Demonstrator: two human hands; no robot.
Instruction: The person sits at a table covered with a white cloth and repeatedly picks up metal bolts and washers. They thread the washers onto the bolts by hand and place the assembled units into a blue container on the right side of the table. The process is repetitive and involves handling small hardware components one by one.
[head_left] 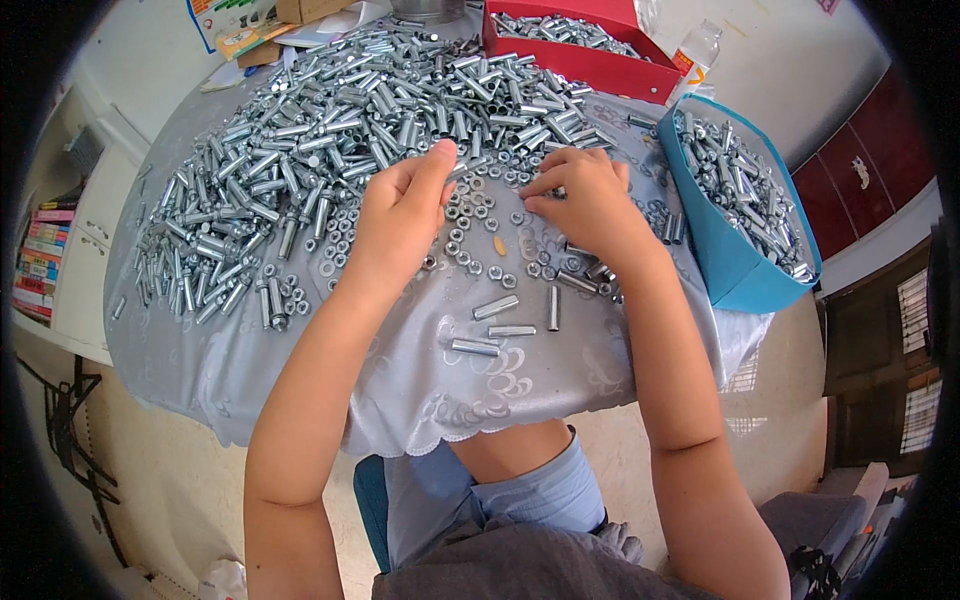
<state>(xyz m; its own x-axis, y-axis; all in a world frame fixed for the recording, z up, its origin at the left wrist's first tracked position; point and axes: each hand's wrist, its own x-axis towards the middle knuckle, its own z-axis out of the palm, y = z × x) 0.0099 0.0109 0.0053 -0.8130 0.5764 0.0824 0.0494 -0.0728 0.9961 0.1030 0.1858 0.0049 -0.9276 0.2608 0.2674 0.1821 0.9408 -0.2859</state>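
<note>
Left hand (395, 220): grip clamped on a silver sleeve (464, 171), before the metal pile (330, 130) on the cloth-covered tabletop (400, 370). Right hand (592, 200): fingers bent near loose nuts (517, 217); whether its grip is together cannot be told. Blue box (745, 287), right, and red box (590, 70), beyond, contain metal pieces.

Left hand (402, 218) and right hand (590, 205) are over the tabletop (415, 355) (cloth-covered), near loose nuts (475, 267) and heaped metal sleeves (345, 125).
</note>
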